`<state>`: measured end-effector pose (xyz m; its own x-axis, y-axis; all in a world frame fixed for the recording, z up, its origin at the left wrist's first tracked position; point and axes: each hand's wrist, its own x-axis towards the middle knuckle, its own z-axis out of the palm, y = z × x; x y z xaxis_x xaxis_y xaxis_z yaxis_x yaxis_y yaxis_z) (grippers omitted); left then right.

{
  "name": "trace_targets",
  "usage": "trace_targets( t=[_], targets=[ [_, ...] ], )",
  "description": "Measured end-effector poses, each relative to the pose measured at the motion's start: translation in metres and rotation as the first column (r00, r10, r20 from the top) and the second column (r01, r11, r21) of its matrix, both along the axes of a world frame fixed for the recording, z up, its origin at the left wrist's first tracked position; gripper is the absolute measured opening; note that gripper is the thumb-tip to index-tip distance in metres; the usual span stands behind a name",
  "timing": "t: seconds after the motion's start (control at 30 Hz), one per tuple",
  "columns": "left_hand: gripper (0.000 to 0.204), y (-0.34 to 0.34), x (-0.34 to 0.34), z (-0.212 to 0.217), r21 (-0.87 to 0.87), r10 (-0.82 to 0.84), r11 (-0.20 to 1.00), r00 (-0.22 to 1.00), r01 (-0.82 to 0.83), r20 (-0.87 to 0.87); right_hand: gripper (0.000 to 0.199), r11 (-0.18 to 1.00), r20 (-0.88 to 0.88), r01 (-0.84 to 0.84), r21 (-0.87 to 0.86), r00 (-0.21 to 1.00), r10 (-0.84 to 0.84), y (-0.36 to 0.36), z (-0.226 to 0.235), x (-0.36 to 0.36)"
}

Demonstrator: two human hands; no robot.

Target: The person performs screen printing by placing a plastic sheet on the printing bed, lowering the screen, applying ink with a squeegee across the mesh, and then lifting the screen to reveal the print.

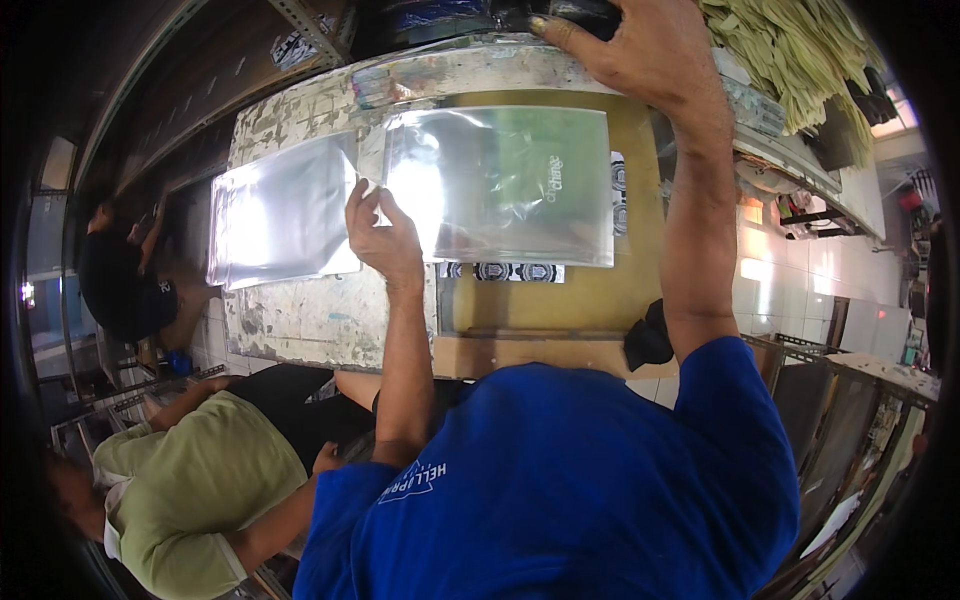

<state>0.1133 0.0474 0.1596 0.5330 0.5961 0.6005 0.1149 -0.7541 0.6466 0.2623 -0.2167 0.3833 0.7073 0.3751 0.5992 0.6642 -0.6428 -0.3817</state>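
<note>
Two people at far left: one in a dark top (120, 285) beside the table, one in a green shirt (185, 480) lower down, both clear of the work. Worn, paint-flaked table (300, 320) across the middle, yellow board (600, 290) on its right half. Stack of clear plastic bags (285, 210) flat on the left part of the table, glossy, catching glare. Just right of it, left hand (385, 235) pinching the left edge of a second clear bag (500, 185): thumb and fingers closed on the corner, rest of the hand resting on the table. That bag flat on the yellow board, holding a green sheet, small pale print on its right side. Black-and-white printed strips (505, 271) sticking out under the bag's lower edge and at its right edge. Blue sleeve and shirt (560, 480) filling the lower centre. Black cloth (650, 340) hanging at the table's near edge, right of centre. Right hand (625, 45) up at the far edge, palm down, fingers spread over a dark object (560, 12) on the painted ledge (460, 65); grip not readable, cannot tell whether clenched or just pressing. Bundle of pale yellow-green strips (790, 50) piled at top right. White tiled floor (790, 270) at far right.
</note>
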Motion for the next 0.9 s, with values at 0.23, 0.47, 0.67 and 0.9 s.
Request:
trace_targets(
  t=[0.23, 0.47, 0.67, 0.9],
  targets=[
    [0.017, 0.090, -0.019, 0.011, -0.208, 0.071, 0.976, 0.995, -0.056, 0.063, 0.034, 1.000, 0.032, 0.018, -0.001, 0.999, -0.018, 0.001, -0.001, 0.000],
    [0.024, 0.210, -0.087, -0.018, -0.470, 0.248, 0.870, 0.955, -0.146, 0.161, 0.043, 0.997, -0.019, 0.036, -0.073, 0.999, -0.038, -0.002, -0.007, 0.006],
    [0.020, 0.303, -0.144, -0.071, -0.414, 0.501, 0.816, 0.850, -0.403, 0.161, 0.041, 0.994, -0.053, 0.060, -0.088, 0.996, -0.065, -0.003, -0.008, 0.006],
    [0.015, 0.351, -0.181, -0.108, -0.356, 0.709, 0.665, 0.704, -0.656, 0.026, 0.032, 0.998, -0.072, 0.020, -0.067, 0.997, -0.025, -0.001, -0.003, 0.002]
  ],
)
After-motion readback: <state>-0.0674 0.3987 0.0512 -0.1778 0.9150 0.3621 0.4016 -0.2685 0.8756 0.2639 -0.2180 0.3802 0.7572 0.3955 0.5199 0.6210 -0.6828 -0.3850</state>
